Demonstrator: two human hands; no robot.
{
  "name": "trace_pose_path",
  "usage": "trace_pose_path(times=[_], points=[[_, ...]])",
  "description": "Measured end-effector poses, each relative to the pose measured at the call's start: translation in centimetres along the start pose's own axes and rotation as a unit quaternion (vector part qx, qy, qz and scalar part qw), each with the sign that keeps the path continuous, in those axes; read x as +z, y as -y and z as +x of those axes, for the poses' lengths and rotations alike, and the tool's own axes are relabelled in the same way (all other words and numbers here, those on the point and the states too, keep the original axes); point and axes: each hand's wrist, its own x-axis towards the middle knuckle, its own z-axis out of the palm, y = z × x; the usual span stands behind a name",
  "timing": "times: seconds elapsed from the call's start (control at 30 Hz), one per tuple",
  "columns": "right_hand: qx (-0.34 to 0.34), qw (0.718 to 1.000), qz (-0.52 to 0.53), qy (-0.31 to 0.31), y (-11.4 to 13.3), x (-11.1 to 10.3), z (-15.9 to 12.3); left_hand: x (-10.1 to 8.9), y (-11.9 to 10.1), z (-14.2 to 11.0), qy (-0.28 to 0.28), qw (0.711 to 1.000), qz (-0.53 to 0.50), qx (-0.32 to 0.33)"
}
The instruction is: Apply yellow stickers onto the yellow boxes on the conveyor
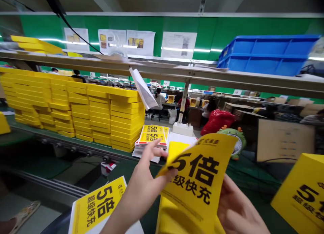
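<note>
While the left hand (141,190) pinches the upper left edge of a yellow printed sleeve (196,183) between thumb and fingers (152,149), the right hand (238,210) supports it from behind and below, its fingers curled against the back; both hands are closed on this one piece, held up in front of the chest, above the desk (253,183). The sleeve is bent and not yet squared into shape, with a plain yellow box (177,217) showing under it, so by my judgement the wrapping of this item is only begun. Much looks finished already: the stacks of yellow boxes (76,109) stand in several tall columns on the far side of the conveyor (76,149). Plenty appears left too: a pile of flat sleeves (153,136) lies just beyond the left hand, another flat sleeve (98,207) rests at the lower left, and a finished-looking box (301,193) stands at the right edge.

As for containers, a blue crate (265,55) sits on the overhead shelf (177,74); what it holds cannot be seen from below. A red bag (217,121) and a small green fan (235,139) stand behind the sleeve.
</note>
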Motion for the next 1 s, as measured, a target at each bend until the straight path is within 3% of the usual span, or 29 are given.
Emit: trace_pose_path(times=[0.07, 0.13, 0.23, 0.4, 0.57, 1.0], points=[[0.012, 0.999, 0.043, 0.021, 0.8, -1.3, 1.0, 0.5, 0.3, 1.6, 0.087, 0.994, -0.031, -0.056], [0.003, 1.0, -0.007, -0.015, 1.1, -2.0, 2.0, 1.3, 0.9, 2.8, 0.116, 0.989, -0.049, -0.073], [-0.025, 0.99, -0.12, -0.072, 1.1, -2.7, 3.5, 2.5, 1.8, 3.9, 0.116, 0.99, -0.034, -0.07], [0.001, 0.963, -0.263, -0.066, 1.6, -4.7, 4.8, 3.1, 2.5, 5.1, 0.091, 0.993, 0.011, -0.077], [0.085, 0.986, -0.142, 0.005, 1.8, -5.7, 5.7, 3.0, 3.1, 6.1, 0.111, 0.989, 0.03, -0.092], [0.147, 0.985, -0.092, 0.019, 0.6, -6.5, 7.5, 3.5, 6.1, 7.0, 0.15, 0.979, 0.042, -0.134]])
